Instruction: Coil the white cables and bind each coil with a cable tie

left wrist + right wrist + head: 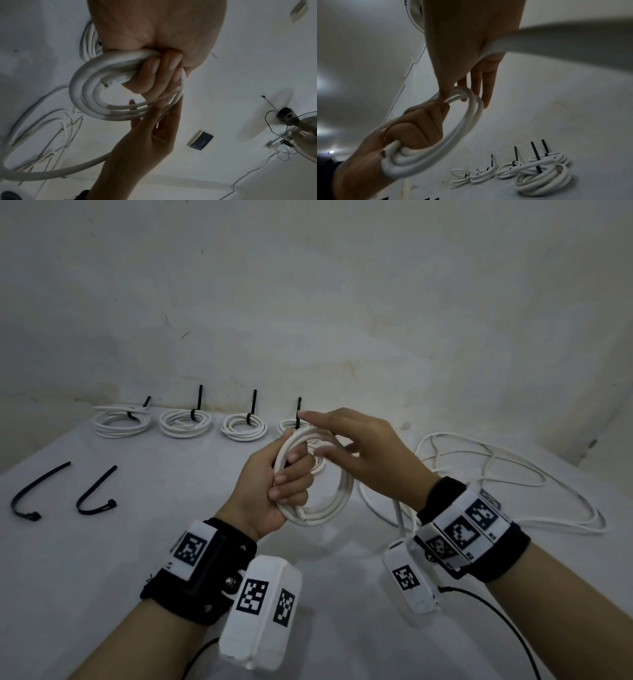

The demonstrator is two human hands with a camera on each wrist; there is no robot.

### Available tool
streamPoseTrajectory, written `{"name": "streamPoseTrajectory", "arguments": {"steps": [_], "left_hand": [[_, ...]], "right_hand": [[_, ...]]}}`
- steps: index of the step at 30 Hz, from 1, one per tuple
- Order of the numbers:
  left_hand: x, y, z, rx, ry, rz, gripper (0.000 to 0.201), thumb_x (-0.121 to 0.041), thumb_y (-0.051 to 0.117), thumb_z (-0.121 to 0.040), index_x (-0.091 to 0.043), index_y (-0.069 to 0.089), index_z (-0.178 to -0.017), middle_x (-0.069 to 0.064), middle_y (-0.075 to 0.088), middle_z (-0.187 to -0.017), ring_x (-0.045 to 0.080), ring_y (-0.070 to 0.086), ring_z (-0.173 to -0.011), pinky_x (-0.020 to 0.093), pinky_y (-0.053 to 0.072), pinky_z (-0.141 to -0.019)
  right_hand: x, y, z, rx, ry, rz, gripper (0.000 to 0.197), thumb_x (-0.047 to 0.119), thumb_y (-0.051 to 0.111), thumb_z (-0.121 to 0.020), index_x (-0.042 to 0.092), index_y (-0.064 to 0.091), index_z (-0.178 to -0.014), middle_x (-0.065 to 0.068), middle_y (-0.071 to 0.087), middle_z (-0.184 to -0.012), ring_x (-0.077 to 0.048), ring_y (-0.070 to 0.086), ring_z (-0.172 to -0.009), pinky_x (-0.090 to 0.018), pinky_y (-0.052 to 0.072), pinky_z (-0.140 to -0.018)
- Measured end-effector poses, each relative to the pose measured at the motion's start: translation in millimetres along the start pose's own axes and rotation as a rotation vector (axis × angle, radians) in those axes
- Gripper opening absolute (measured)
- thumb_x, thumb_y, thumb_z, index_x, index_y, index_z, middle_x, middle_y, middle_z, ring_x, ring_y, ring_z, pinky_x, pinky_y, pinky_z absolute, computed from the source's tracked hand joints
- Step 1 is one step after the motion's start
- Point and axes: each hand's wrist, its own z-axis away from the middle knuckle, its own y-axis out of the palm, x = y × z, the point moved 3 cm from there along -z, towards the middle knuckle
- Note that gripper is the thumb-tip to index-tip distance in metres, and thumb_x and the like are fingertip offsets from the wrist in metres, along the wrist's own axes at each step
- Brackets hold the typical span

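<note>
Setting: a person's two bare hands work above a pale grey table (144,542) that stands against a plain pale wall (308,285).
Left hand: the left hand (274,491) is closed in a fist around one side of a white cable coil (337,494), fingers and thumb wrapped tight round several loops.
Coil: the coil is held upright in the air above the middle of the table, near the person's body; it has about three or four loops.
Right hand: the right hand (363,453) is mostly open, its fingers nearly straight, reaching across the top of the coil. In the wrist views the thumb and fingers lie against the far arc of the loops, and the cable passes across the palm.
Loose cable: the rest of the cable (496,474) trails from the right hand and lies in wide, untidy loops on the table to the right.
Finished coils: four bound coils (186,422) sit in a row along the back edge of the table, each with a black tie whose tail stands upright. The fourth is partly hidden behind the hands.
Spare ties: two black cable ties (92,494), bent into hooks, lie side by side on the left of the table, well apart from the hands.
Wrists: each wrist wears a black band (205,577) with white blocks printed with black and white square codes.
</note>
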Motion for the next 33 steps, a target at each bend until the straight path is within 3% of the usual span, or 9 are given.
{"name": "streamPoseTrajectory", "arguments": {"steps": [7, 12, 15, 19, 22, 27, 29, 31, 33], "left_hand": [[-2, 0, -2, -0.142, 0.098, -0.209, 0.042, -0.054, 0.043, -0.081, -0.015, 0.046, -0.064, -0.007, 0.023, -0.041, 0.002, 0.023, -0.031, 0.014, 0.023, -0.033], [-6, -9, -3, -0.223, 0.116, -0.419, 0.038, -0.052, 0.045, -0.078, -0.014, 0.047, -0.078, -0.007, 0.027, -0.051, 0.005, 0.034, -0.044, 0.016, 0.038, -0.045], [-5, -8, -3, -0.229, 0.097, -0.424, 0.039, -0.051, 0.041, -0.087, -0.015, 0.038, -0.071, -0.007, 0.024, -0.050, 0.005, 0.027, -0.040, 0.017, 0.033, -0.041], [-5, -8, -5, -0.327, 0.166, -0.437, 0.040, -0.039, 0.034, -0.101, -0.018, 0.032, -0.066, -0.008, 0.020, -0.048, 0.004, 0.017, -0.037, 0.016, 0.019, -0.037], [-11, -16, -5, -0.419, 0.233, -0.344, 0.039, -0.034, 0.036, -0.101, -0.019, 0.031, -0.065, -0.008, 0.020, -0.047, 0.005, 0.017, -0.036, 0.016, 0.017, -0.034], [-28, -33, -4, -0.458, 0.321, -0.161, 0.039, -0.034, 0.034, -0.102, -0.019, 0.032, -0.066, -0.009, 0.023, -0.045, 0.004, 0.020, -0.034, 0.016, 0.020, -0.032], [-31, -35, -5, -0.426, 0.325, -0.121, 0.038, -0.033, 0.032, -0.102, -0.018, 0.033, -0.067, -0.009, 0.024, -0.044, 0.003, 0.021, -0.033, 0.016, 0.022, -0.033], [-33, -35, -6, -0.401, 0.326, -0.076, 0.038, -0.031, 0.032, -0.102, -0.018, 0.034, -0.067, -0.009, 0.025, -0.042, 0.003, 0.022, -0.032, 0.016, 0.024, -0.032], [-35, -35, -6, -0.393, 0.330, -0.049, 0.038, -0.030, 0.031, -0.102, -0.018, 0.035, -0.066, -0.009, 0.025, -0.042, 0.003, 0.022, -0.032, 0.016, 0.025, -0.032]], "right_hand": [[-3, -2, -5, -0.074, -0.088, 0.125, 0.036, -0.001, 0.054, -0.088, 0.004, 0.061, -0.123, 0.007, 0.049, -0.078, -0.002, 0.042, -0.066, -0.018, 0.043, -0.063], [-9, -1, -5, -0.074, -0.009, 0.088, 0.033, 0.003, 0.050, -0.086, 0.004, 0.065, -0.115, -0.001, 0.064, -0.077, 0.007, 0.052, -0.056, -0.011, 0.045, -0.061], [-11, 3, -4, -0.049, 0.035, 0.046, 0.030, -0.001, 0.053, -0.088, 0.005, 0.065, -0.114, -0.002, 0.065, -0.080, -0.005, 0.058, -0.055, -0.007, 0.043, -0.057], [-11, 4, -2, -0.004, 0.175, -0.117, 0.030, 0.009, 0.057, -0.094, 0.014, 0.061, -0.123, -0.001, 0.069, -0.090, -0.012, 0.065, -0.054, -0.013, 0.047, -0.057], [-13, -1, 6, 0.029, 0.315, -0.272, 0.036, 0.016, 0.053, -0.097, 0.031, 0.053, -0.129, 0.002, 0.068, -0.099, -0.018, 0.069, -0.069, -0.025, 0.056, -0.060], [-28, -6, 39, 0.028, 0.463, -0.505, 0.025, 0.011, 0.046, -0.098, 0.030, 0.048, -0.114, 0.001, 0.055, -0.065, -0.024, 0.066, -0.060, -0.039, 0.058, -0.066], [-34, -10, 51, 0.013, 0.416, -0.420, 0.021, 0.010, 0.043, -0.099, 0.029, 0.041, -0.107, -0.008, 0.049, -0.065, -0.015, 0.065, -0.065, -0.031, 0.052, -0.073], [-38, -17, 61, 0.033, 0.351, -0.214, 0.022, 0.010, 0.041, -0.100, 0.032, 0.035, -0.103, -0.014, 0.052, -0.072, -0.004, 0.060, -0.065, -0.014, 0.042, -0.065], [-41, -25, 66, 0.083, 0.283, 0.001, 0.027, 0.010, 0.041, -0.099, 0.035, 0.036, -0.109, -0.001, 0.054, -0.075, 0.000, 0.055, -0.067, -0.009, 0.038, -0.061]]}}
